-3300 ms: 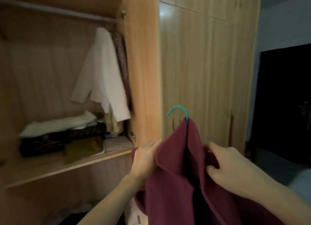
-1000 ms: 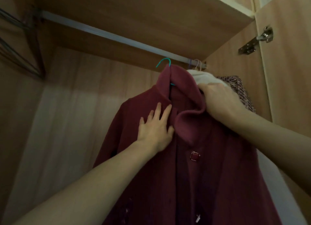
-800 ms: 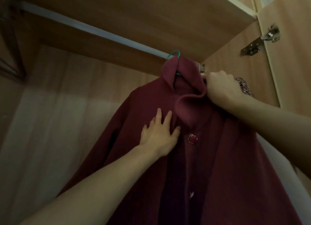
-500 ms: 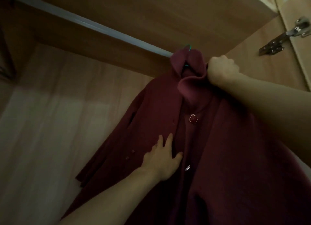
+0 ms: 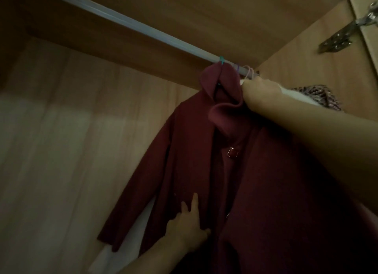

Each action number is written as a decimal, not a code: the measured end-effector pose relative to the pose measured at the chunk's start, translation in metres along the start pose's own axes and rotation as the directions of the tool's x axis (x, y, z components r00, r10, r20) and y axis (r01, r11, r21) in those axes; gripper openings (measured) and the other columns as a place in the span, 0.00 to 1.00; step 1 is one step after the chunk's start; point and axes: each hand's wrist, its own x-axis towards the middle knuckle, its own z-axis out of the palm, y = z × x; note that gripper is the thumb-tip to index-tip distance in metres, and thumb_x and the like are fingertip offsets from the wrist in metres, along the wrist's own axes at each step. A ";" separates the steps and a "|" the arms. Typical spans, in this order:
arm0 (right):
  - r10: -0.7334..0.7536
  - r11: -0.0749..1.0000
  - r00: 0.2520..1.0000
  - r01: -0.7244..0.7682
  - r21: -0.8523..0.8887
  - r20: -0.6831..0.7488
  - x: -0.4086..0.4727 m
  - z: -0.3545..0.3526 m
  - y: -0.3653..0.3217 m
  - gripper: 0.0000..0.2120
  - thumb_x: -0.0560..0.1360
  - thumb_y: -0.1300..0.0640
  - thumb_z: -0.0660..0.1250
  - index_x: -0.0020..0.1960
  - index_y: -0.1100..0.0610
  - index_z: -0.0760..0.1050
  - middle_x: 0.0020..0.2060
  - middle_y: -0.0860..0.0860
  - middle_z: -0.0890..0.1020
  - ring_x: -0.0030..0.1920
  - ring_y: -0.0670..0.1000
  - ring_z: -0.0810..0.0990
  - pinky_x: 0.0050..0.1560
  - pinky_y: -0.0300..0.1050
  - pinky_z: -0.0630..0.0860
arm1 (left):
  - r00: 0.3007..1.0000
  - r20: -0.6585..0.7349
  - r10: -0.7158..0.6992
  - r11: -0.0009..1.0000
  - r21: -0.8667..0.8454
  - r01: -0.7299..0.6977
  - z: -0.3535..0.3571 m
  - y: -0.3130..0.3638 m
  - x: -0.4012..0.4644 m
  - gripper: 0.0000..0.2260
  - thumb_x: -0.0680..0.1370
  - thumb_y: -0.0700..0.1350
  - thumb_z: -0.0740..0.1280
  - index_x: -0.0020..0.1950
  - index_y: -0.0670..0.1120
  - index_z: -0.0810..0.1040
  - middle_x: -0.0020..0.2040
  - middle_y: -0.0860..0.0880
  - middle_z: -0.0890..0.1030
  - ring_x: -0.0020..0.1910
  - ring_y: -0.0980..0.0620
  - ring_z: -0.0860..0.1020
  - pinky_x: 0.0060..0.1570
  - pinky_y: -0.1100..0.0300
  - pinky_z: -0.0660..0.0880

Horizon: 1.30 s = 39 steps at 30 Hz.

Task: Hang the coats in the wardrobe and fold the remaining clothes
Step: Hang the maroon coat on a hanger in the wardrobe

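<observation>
A dark red coat (image 5: 194, 150) hangs inside the wardrobe from a teal hanger hook (image 5: 222, 60) that sits over the pale metal rail (image 5: 131, 22). My right hand (image 5: 259, 93) grips the coat's collar and shoulder just below the rail. My left hand (image 5: 187, 225) lies flat on the coat's front, lower down, with fingers straight and pointing up. A square red button (image 5: 232, 152) shows on the coat's front.
A white garment (image 5: 294, 94) and a patterned one (image 5: 319, 94) hang on the rail right of the red coat, behind my right arm. The wardrobe's wooden back wall (image 5: 71, 140) fills the left. A metal door hinge (image 5: 347, 36) is at the top right.
The teal hook has gone from below the rail to over it, so the coat now hangs there. My left hand has slid down the coat's front. My right hand stays at the collar.
</observation>
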 end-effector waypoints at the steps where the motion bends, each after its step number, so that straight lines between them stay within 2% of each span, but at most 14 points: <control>1: -0.001 0.999 1.000 0.002 -0.047 0.015 -0.002 -0.001 -0.001 0.16 0.81 0.59 0.54 0.67 0.57 0.71 0.60 0.59 0.77 0.60 0.63 0.77 0.57 0.56 0.73 | 1.000 0.005 0.016 1.000 -0.006 -0.016 0.007 0.000 -0.003 0.44 0.77 0.62 0.63 0.77 0.54 0.33 0.79 0.41 0.46 0.75 0.43 0.61 0.68 0.47 0.63; 6: 0.030 0.975 1.000 -0.030 -0.221 -0.002 -0.040 0.009 -0.015 0.21 0.80 0.59 0.50 0.72 0.65 0.58 0.66 0.68 0.67 0.63 0.67 0.70 0.57 0.60 0.70 | 0.993 0.011 0.119 0.964 -0.239 -0.113 0.038 -0.009 -0.015 0.38 0.76 0.59 0.62 0.78 0.59 0.40 0.80 0.47 0.52 0.77 0.49 0.58 0.73 0.47 0.60; 8: 0.047 0.968 0.999 -0.045 -0.245 0.002 -0.062 0.015 -0.020 0.24 0.80 0.57 0.49 0.74 0.64 0.56 0.70 0.69 0.62 0.68 0.68 0.64 0.63 0.62 0.64 | 0.991 -0.008 0.131 0.946 -0.298 -0.128 0.046 -0.016 -0.030 0.34 0.77 0.56 0.63 0.77 0.63 0.46 0.79 0.50 0.58 0.75 0.52 0.60 0.72 0.49 0.63; 11: 0.044 0.968 0.991 -0.011 -0.251 0.127 -0.102 0.018 -0.028 0.30 0.80 0.49 0.51 0.77 0.62 0.50 0.76 0.64 0.50 0.76 0.65 0.48 0.72 0.65 0.49 | 0.992 0.024 0.128 0.990 -0.059 -0.126 0.051 -0.020 -0.063 0.30 0.78 0.52 0.60 0.78 0.61 0.51 0.80 0.49 0.50 0.77 0.48 0.55 0.72 0.47 0.60; 13: 0.025 0.985 0.981 0.009 -0.173 0.192 -0.135 0.017 -0.032 0.35 0.78 0.43 0.54 0.77 0.62 0.49 0.77 0.62 0.47 0.77 0.62 0.45 0.74 0.63 0.44 | 0.993 0.004 0.120 0.988 0.101 -0.120 0.047 -0.022 -0.088 0.31 0.78 0.50 0.60 0.79 0.58 0.50 0.80 0.49 0.44 0.78 0.46 0.47 0.74 0.46 0.56; 15: -0.009 0.996 0.981 0.026 -0.083 0.195 -0.173 0.018 -0.036 0.34 0.77 0.45 0.56 0.77 0.62 0.54 0.77 0.60 0.50 0.77 0.60 0.45 0.75 0.61 0.43 | 0.996 -0.018 0.093 0.985 0.144 -0.089 0.040 -0.020 -0.115 0.32 0.78 0.51 0.60 0.79 0.57 0.50 0.80 0.49 0.41 0.78 0.47 0.44 0.75 0.45 0.53; 19: -0.071 0.992 0.976 0.091 -0.087 0.206 -0.254 0.026 -0.034 0.32 0.77 0.48 0.53 0.76 0.63 0.56 0.77 0.60 0.53 0.77 0.58 0.46 0.75 0.59 0.44 | 0.998 -0.054 0.044 0.986 0.166 -0.035 0.038 -0.009 -0.176 0.30 0.79 0.53 0.59 0.79 0.58 0.49 0.80 0.51 0.40 0.78 0.49 0.43 0.75 0.46 0.50; 23: -0.121 0.991 0.979 0.110 0.074 0.165 -0.331 0.024 -0.027 0.29 0.76 0.53 0.54 0.74 0.66 0.61 0.75 0.61 0.61 0.76 0.59 0.54 0.74 0.61 0.49 | 0.998 -0.053 0.031 0.971 0.236 -0.018 0.055 0.006 -0.244 0.30 0.79 0.55 0.57 0.79 0.57 0.49 0.79 0.52 0.39 0.78 0.50 0.42 0.75 0.45 0.50; 25: -0.141 0.984 0.958 0.107 0.142 0.251 -0.370 0.019 -0.027 0.32 0.75 0.51 0.57 0.75 0.65 0.59 0.75 0.62 0.61 0.75 0.60 0.57 0.74 0.60 0.49 | 0.999 -0.005 0.045 0.943 0.329 -0.041 0.064 0.013 -0.275 0.31 0.79 0.56 0.57 0.79 0.56 0.47 0.79 0.52 0.37 0.78 0.49 0.40 0.75 0.43 0.48; 27: -0.181 0.974 0.898 0.106 0.200 0.401 -0.413 0.006 -0.027 0.34 0.75 0.48 0.55 0.76 0.64 0.58 0.75 0.62 0.60 0.75 0.60 0.59 0.75 0.60 0.47 | 0.997 0.074 0.032 0.914 0.402 -0.060 0.071 0.021 -0.307 0.31 0.80 0.57 0.55 0.79 0.56 0.44 0.78 0.51 0.35 0.78 0.49 0.38 0.75 0.43 0.45; 30: -0.254 0.963 0.723 0.132 0.233 0.642 -0.472 -0.024 -0.022 0.31 0.79 0.45 0.45 0.78 0.58 0.50 0.78 0.57 0.53 0.77 0.56 0.50 0.76 0.57 0.39 | 0.987 0.162 -0.020 0.904 0.424 -0.052 0.071 0.036 -0.348 0.31 0.81 0.59 0.52 0.79 0.55 0.40 0.78 0.51 0.33 0.77 0.49 0.36 0.75 0.44 0.41; 32: -0.293 0.952 0.661 0.130 0.279 0.691 -0.502 -0.050 -0.018 0.30 0.80 0.45 0.45 0.79 0.57 0.48 0.78 0.55 0.51 0.77 0.54 0.49 0.75 0.55 0.39 | 0.980 0.196 -0.034 0.900 0.433 -0.055 0.069 0.048 -0.371 0.31 0.81 0.60 0.51 0.79 0.55 0.38 0.78 0.51 0.32 0.77 0.49 0.35 0.75 0.45 0.40; 36: -0.280 0.944 0.702 0.078 0.319 0.654 -0.534 -0.101 -0.001 0.31 0.79 0.44 0.50 0.78 0.55 0.53 0.77 0.54 0.57 0.76 0.54 0.56 0.75 0.56 0.46 | 0.980 0.199 -0.018 0.924 0.378 -0.059 0.058 0.081 -0.407 0.31 0.81 0.60 0.50 0.79 0.55 0.38 0.78 0.51 0.32 0.77 0.50 0.34 0.75 0.45 0.40; 39: -0.243 0.949 0.742 0.049 0.311 0.625 -0.562 -0.140 0.016 0.30 0.74 0.46 0.58 0.74 0.57 0.65 0.72 0.58 0.67 0.71 0.58 0.67 0.71 0.59 0.59 | 0.981 0.172 0.090 0.923 0.355 -0.147 0.056 0.104 -0.434 0.31 0.81 0.59 0.52 0.79 0.54 0.40 0.78 0.51 0.34 0.77 0.50 0.35 0.74 0.45 0.40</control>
